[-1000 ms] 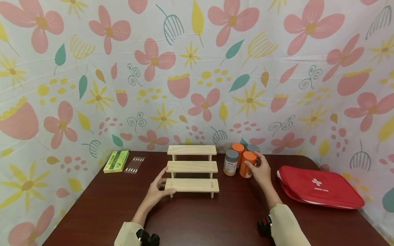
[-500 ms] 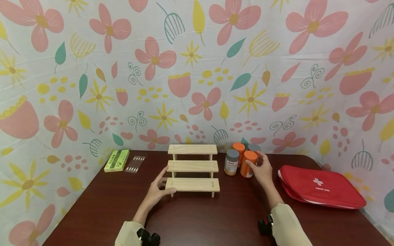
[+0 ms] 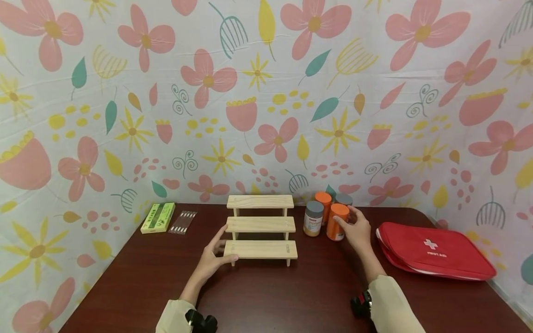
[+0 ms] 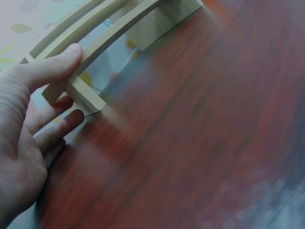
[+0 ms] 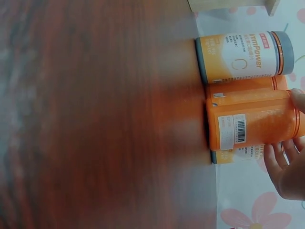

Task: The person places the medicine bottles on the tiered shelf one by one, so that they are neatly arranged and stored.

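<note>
A three-tier wooden step shelf (image 3: 260,249) stands mid-table. My left hand (image 3: 209,260) grips its left end, the thumb on the lowest board and the fingers at the side; the left wrist view shows the thumb (image 4: 57,67) over a board and some fingertips below it. To the shelf's right, my right hand (image 3: 357,231) holds an orange bottle (image 3: 335,228) near its orange cap, thumb on one side and fingers behind. Beside that bottle are a grey-capped jar (image 3: 312,224), another orange bottle (image 3: 323,200) and a second grey-capped jar (image 3: 343,199), the last two partly hidden.
A red first aid pouch (image 3: 437,253) lies at the right of the dark wooden table (image 3: 266,300). Toward the back left are a green-yellow box (image 3: 158,218) and a clear pack of cotton swabs (image 3: 183,222). A floral cloth (image 3: 266,92) hangs behind the table.
My right hand and the orange bottle have shifted very slightly right, away from the front grey-capped jar. My left hand keeps its place on the shelf.
</note>
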Demonstrator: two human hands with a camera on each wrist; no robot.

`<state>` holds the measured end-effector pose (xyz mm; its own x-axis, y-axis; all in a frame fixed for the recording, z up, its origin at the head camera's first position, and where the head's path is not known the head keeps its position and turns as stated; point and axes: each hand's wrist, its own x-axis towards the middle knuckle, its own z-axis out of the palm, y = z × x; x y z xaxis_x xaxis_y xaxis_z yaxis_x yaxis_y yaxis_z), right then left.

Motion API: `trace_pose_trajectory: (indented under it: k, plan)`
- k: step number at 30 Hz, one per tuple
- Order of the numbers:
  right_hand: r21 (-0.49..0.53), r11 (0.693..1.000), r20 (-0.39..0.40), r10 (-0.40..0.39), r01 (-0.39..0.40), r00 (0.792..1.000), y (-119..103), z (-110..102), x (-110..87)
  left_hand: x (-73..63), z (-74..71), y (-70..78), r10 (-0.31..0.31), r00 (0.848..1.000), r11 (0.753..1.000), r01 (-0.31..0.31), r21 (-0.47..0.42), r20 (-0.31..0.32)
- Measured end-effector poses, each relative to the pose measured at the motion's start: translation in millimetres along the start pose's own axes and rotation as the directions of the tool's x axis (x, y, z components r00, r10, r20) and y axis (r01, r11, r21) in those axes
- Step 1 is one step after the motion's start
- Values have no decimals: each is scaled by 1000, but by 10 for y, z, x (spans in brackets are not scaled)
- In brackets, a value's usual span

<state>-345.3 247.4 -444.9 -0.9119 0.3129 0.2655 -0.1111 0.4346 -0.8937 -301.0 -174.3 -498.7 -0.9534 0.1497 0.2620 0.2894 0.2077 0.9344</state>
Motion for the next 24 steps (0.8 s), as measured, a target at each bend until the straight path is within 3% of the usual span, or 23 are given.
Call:
trace_pose_trajectory:
  k: [9,24]
  plan:
    - [-42,999,-56,-36,34,998,-27,-22,12,-8,-6,10,8,1000,1000,-8,3,2]
    - [13,998,-140,-64,67,988,-230,-131,-25,-14,3,21,-14,1000,1000,14,-1,-12]
